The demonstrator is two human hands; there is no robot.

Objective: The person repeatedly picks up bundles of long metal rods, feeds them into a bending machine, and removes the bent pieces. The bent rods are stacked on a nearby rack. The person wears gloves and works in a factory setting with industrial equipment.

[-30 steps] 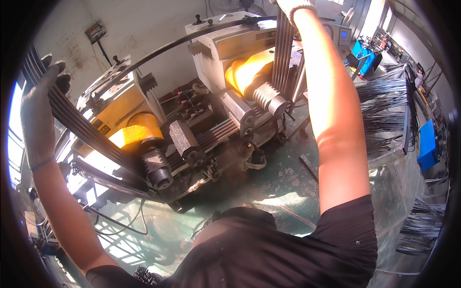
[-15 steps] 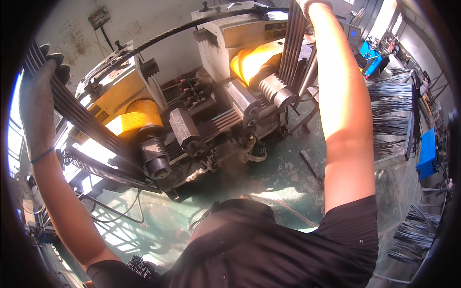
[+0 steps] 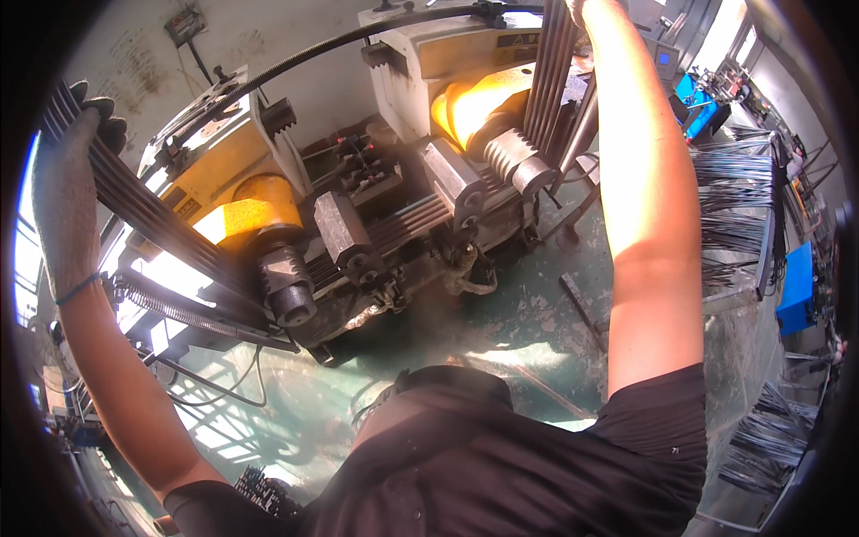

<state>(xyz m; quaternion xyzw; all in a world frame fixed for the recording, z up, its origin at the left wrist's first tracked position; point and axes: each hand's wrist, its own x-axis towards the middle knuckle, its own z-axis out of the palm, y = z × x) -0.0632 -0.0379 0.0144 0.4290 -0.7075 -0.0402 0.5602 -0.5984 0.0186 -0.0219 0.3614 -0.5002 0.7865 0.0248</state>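
Observation:
My left hand, in a pale work glove with dark fingers, is closed around the raised left end of a bundle of metal rods. The rods run side by side across a bending machine and rise at both ends. At the top edge, my gloved right hand is beside the raised right end of the rods. Most of that hand is cut off, so its fingers are hidden. Ridged steel rollers stand in front of the rods at the left and right bends, under yellow machine arms.
A ribbed hose arches over the machine. Bundles of thin rods rest on a rack at right, with more rods lower down. Blue equipment stands beyond. A loose bar lies on the green floor.
The view has shifted slightly. Both arms and the bent rods keep nearly the same places.

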